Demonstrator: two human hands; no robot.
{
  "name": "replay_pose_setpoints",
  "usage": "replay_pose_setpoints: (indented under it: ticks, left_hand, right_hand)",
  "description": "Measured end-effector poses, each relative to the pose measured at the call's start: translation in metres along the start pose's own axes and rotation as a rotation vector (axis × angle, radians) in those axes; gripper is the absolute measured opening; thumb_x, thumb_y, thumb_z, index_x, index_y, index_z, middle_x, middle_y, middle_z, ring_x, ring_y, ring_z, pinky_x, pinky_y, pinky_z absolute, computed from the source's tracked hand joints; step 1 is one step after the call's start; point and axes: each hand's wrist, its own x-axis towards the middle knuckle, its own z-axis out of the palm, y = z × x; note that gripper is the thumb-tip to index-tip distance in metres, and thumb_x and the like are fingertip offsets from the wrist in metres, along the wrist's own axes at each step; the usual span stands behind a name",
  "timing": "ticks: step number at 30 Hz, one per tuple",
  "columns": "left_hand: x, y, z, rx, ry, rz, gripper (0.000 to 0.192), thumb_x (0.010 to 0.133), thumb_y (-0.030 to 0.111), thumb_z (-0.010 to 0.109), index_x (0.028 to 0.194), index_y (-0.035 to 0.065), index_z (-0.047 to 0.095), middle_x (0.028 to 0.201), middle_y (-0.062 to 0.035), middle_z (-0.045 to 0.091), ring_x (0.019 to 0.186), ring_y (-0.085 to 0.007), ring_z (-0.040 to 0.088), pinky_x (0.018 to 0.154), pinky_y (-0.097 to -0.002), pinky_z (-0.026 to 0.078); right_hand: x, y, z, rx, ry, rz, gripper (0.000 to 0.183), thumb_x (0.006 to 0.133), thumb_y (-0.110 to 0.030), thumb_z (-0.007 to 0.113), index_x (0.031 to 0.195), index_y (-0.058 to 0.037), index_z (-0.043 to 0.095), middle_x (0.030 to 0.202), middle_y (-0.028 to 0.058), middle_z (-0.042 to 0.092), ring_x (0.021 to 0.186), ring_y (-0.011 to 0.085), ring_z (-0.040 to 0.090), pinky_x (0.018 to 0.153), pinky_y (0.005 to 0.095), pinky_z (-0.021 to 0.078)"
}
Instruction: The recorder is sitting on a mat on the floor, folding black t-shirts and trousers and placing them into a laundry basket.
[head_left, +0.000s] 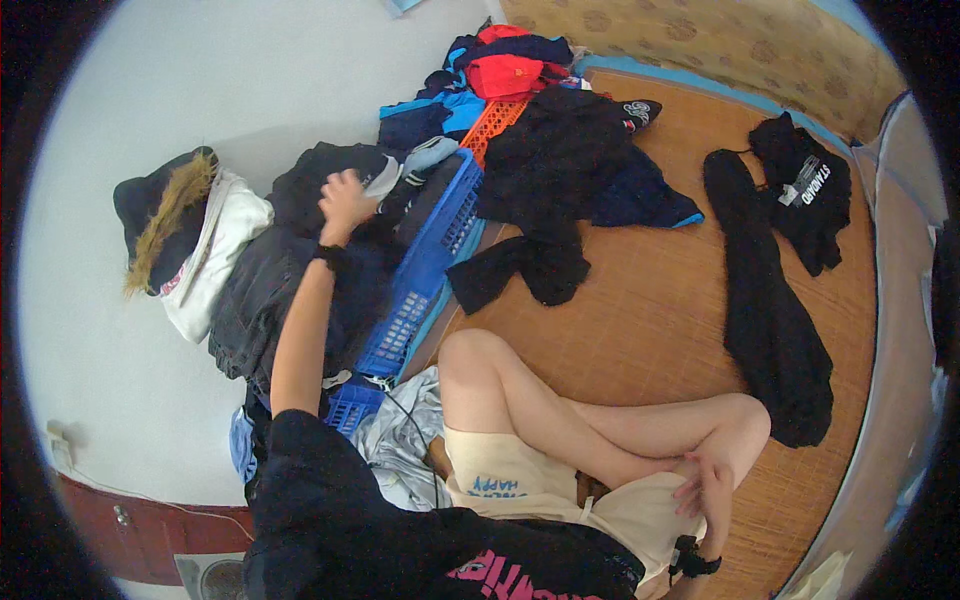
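Observation:
My left hand (346, 202) reaches out over the pile of dark clothes (300, 247), beside a grey-white piece of cloth (384, 178). Its fingers are spread and slightly blurred; whether they touch the cloth is unclear. My right hand (697, 486) rests on my crossed leg near the hem of my cream shorts (517, 465), holding nothing visible. A black garment (540, 157) lies spread on the brown mat (637, 315), over a navy one (637, 187) with a light blue edge. Long black garment (765, 300) and a black piece with white lettering (810, 187) lie at the right.
A blue plastic basket (420, 270) and an orange basket (495, 120) line the mat's left side, with red and blue clothes (510, 71) heaped beyond. A white garment (225, 247) and a fur-trimmed one (172, 217) lean by the wall. Grey fabric (397, 450) lies beside me.

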Motion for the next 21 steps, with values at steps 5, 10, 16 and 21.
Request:
replay_pose_setpoints:
  ticks: [5,10,16,21]
  left_hand:
    - [-0.113,0.081,-0.035,-0.472,-0.106,0.404,0.046,0.086,0.032,0.063,0.122,0.0068,0.053,0.116,-0.0171,0.061,0.114,-0.0339,0.056,0.099,-0.0534,0.033]
    - [-0.230,0.088,-0.016,-0.497,-0.485,0.422,0.043,0.091,0.036,0.059,0.121,0.0053,0.055,0.116,-0.0167,0.062,0.114,-0.0349,0.056,0.099,-0.0595,0.030]
    - [-0.289,0.067,0.022,-0.821,-0.420,0.277,0.039,0.093,0.031,0.056,0.123,0.0045,0.054,0.116,-0.0184,0.060,0.113,-0.0418,0.054,0.099,-0.0532,0.039]
    - [-0.299,0.093,0.027,-0.582,-0.286,0.128,0.044,0.085,0.032,0.063,0.120,0.0055,0.058,0.114,-0.0187,0.060,0.106,-0.0413,0.058,0.086,-0.0515,0.050]
  right_hand:
    - [-0.002,0.009,-0.001,0.031,0.011,-0.020,0.045,0.104,-0.036,0.036,0.113,-0.0012,0.063,0.057,0.0181,0.064,0.036,0.0251,0.059,0.027,0.0286,0.0373]
    - [-0.004,0.020,0.000,0.058,0.091,-0.030,0.044,0.104,-0.037,0.038,0.113,-0.0005,0.061,0.056,0.0162,0.062,0.034,0.0236,0.056,0.027,0.0282,0.0380]
    - [0.001,0.013,0.000,0.036,0.058,-0.019,0.044,0.104,-0.038,0.040,0.109,0.0010,0.060,0.054,0.0153,0.061,0.032,0.0226,0.054,0.027,0.0284,0.0373]
    - [0.001,0.008,0.002,0.029,0.115,0.022,0.044,0.103,-0.038,0.041,0.108,0.0013,0.060,0.054,0.0154,0.061,0.032,0.0235,0.054,0.026,0.0281,0.0360]
